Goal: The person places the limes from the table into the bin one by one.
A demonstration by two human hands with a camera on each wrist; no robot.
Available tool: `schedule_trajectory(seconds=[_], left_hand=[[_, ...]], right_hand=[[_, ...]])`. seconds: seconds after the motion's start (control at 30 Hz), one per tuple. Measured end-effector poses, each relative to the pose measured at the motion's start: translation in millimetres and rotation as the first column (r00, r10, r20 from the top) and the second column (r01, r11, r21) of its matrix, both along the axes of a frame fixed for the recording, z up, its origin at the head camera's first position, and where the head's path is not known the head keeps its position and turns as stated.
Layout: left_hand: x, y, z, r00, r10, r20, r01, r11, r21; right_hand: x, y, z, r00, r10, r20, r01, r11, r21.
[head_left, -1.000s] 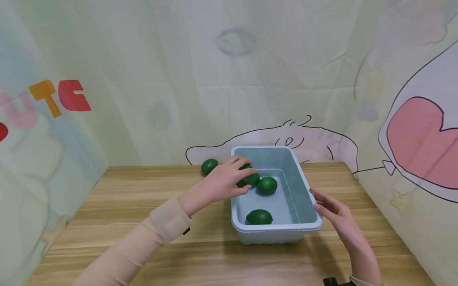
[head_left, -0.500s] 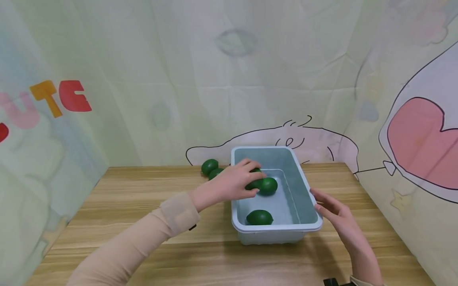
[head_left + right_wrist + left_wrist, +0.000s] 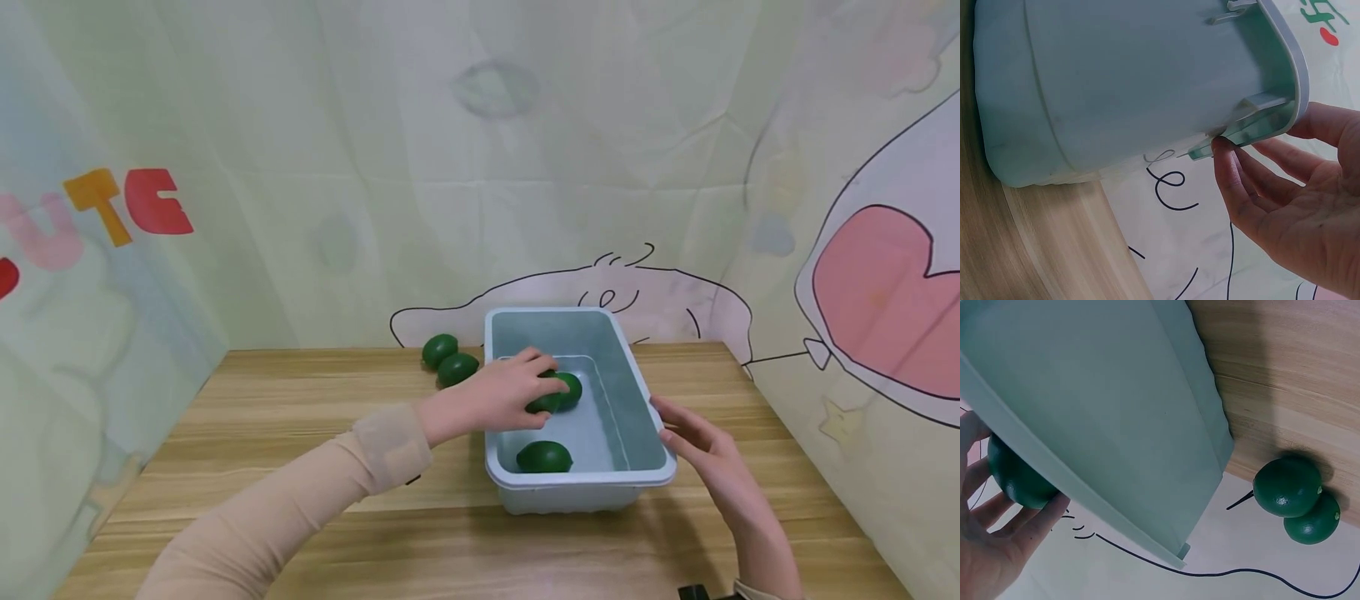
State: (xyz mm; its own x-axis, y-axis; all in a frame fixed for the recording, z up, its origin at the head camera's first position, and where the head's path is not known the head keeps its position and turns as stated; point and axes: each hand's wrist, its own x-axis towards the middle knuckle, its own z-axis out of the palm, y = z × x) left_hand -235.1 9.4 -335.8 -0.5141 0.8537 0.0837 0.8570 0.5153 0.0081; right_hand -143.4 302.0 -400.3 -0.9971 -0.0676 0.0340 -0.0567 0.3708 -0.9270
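My left hand (image 3: 506, 394) reaches over the left rim of a pale blue plastic bin (image 3: 581, 480). Its fingers curl round a green lime (image 3: 1017, 474), which shows in the left wrist view partly behind the bin's wall. Beside the held lime, inside the bin, lies a second lime (image 3: 572, 390), partly covered by my fingers. A third lime (image 3: 544, 457) rests on the bin's floor near the front wall. At the right side, my right hand (image 3: 1297, 194) pinches the bin's rim, thumb on the edge and fingers beneath it.
Two more limes, one (image 3: 457, 369) in front of the other (image 3: 439, 350), lie on the wooden table (image 3: 300, 392) left of the bin, near the back edge. A printed curtain (image 3: 337, 208) hangs behind the table and along its sides.
My left hand has moved right and slightly toward me with its lime, deeper over the bin. One table lime behind my wrist has come into sight. The right hand keeps still.
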Motion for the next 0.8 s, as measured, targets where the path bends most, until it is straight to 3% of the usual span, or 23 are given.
schedule_trajectory(seconds=[0.4,0.8], left_hand=[[0.1,4.0,-10.1,0.999,-0.034,-0.018,0.033,0.996,-0.079],[1.5,6.9,-15.6,1.0,-0.007,-0.013,0.005,0.994,-0.114]], right_hand=[[-0.2,-0.6,0.2,1.0,0.0,0.006,0.0,1.0,0.018],[0.3,0.4,-0.4,1.0,0.004,-0.009,-0.004,1.0,0.003]])
